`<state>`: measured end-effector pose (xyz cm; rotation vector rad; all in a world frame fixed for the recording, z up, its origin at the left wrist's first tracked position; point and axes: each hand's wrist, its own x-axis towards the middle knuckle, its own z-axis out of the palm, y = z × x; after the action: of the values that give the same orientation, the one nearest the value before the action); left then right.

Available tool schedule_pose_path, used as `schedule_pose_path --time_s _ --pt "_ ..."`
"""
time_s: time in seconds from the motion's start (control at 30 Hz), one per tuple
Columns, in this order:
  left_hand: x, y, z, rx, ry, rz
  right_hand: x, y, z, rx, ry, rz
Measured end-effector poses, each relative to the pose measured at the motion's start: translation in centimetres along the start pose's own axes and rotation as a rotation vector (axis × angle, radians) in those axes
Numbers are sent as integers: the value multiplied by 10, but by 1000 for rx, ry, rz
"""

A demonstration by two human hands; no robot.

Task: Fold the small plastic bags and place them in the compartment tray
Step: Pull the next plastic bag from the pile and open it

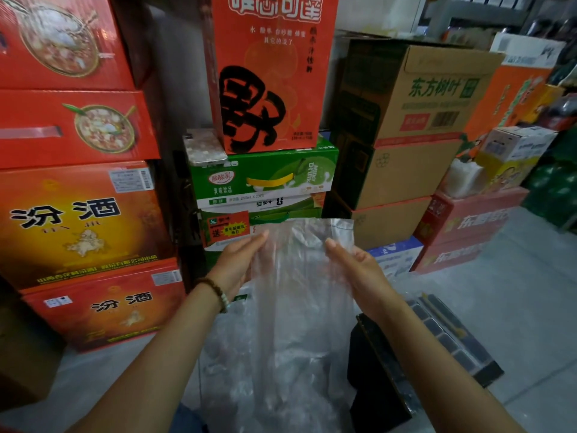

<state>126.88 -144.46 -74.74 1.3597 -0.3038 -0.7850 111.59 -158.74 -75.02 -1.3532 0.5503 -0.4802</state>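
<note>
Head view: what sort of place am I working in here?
Probably a shop stockroom or storage corner: red liquor cartons, a green milk-drink carton and brown cardboard boxes are stacked high around a bare grey floor.

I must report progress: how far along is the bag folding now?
Done: no bag shows in the visible compartments of the tray. In hand: the left hand and right hand hold one clear bag spread out, not yet folded. Left: fold it, put it in the tray, then likely the heap of plastic on the floor below.
</note>
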Motion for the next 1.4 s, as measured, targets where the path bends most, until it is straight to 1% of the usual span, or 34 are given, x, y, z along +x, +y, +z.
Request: schedule_pose_path --time_s 0.13,0.23,0.4,0.47,0.57,0.63,0.77,0.83,0.9,0.93,1.03,1.1,1.23,1.3,1.4 --pt "-1 -1 4 17 133 100 0 1 4 -11 144 -82" --pt "-1 -1 8 79 194 189 -1 0 4 -45 181 -93" --pt "1 -6 8 174 247 307 -5 -4 10 -56 135 -121" --pt "3 -7 6 184 235 355 -3 -4 7 -26 114 -81" --pt "2 -8 6 209 208 361 -2 -8 5 -35 31 -2" --pt "1 -8 7 240 251 394 -1 -9 5 -60 -15 1" --pt "2 -5 6 276 353 431 0 -10 4 17 -13 -1" --pt "1 -6 7 313 371 515 1 -10 4 47 -10 -2" --pt "-3 -7 10 356 309 576 2 -10 6 87 -27 6" --pt "-4 -9 12 374 242 575 3 -10 8 108 -43 13" --pt "-8 -10 20 364 -9 472 5 -11 14 144 -97 23" --pt "-10 -11 26 357 -125 414 6 -12 18 173 -134 19" --pt "-13 -11 31 267 -201 354 6 -15 24 215 -189 4" --pt "-13 -11 32 241 -202 360 4 -17 26 222 -190 6" --pt "-14 -9 33 207 -183 355 3 -17 26 169 -201 -1"
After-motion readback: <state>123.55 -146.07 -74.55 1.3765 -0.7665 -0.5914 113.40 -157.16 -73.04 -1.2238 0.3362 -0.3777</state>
